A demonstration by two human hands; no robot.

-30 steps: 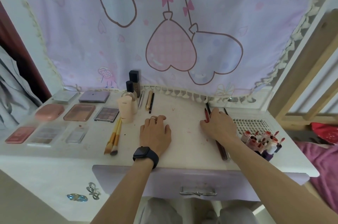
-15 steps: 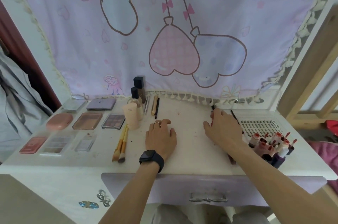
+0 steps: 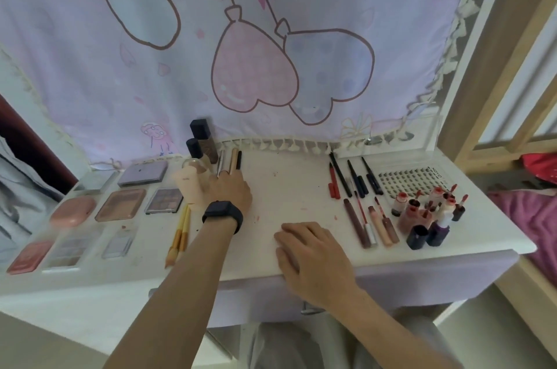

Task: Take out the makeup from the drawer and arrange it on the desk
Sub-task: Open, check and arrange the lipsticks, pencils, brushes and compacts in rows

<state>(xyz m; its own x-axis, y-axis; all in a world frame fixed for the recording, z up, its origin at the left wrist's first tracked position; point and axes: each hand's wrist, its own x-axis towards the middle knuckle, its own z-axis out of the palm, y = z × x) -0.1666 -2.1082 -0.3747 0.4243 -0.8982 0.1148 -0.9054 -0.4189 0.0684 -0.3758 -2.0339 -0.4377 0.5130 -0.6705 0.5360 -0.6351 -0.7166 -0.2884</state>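
Drawer (image 3: pixel 422 275): at 6 o'clock, its handle partly hidden by the right wrist.
Right hand (image 3: pixel 313 254): lay flat on the front edge of the desk (image 3: pixel 289 187), fingers relaxed and holding nothing.
Left hand (image 3: pixel 230 192): reached the gold tubes (image 3: pixel 233 162) at 11 o'clock; whether it gripped them was unclear.
Makeup: palettes (image 3: pixel 122 204) at 9 o'clock, lip glosses (image 3: pixel 410 215) at 3, liners (image 3: pixel 340 174) at 1.
Lash tray (image 3: pixel 404 180): at 2 o'clock, with rows of lashes inside; the print on its edge was illegible.

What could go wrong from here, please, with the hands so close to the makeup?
The left hand reaches in among the upright bottles and beige tube; a nudge could topple them. The standing lip glosses crowd the right end of the desk; a sweep of the right hand might knock them over.
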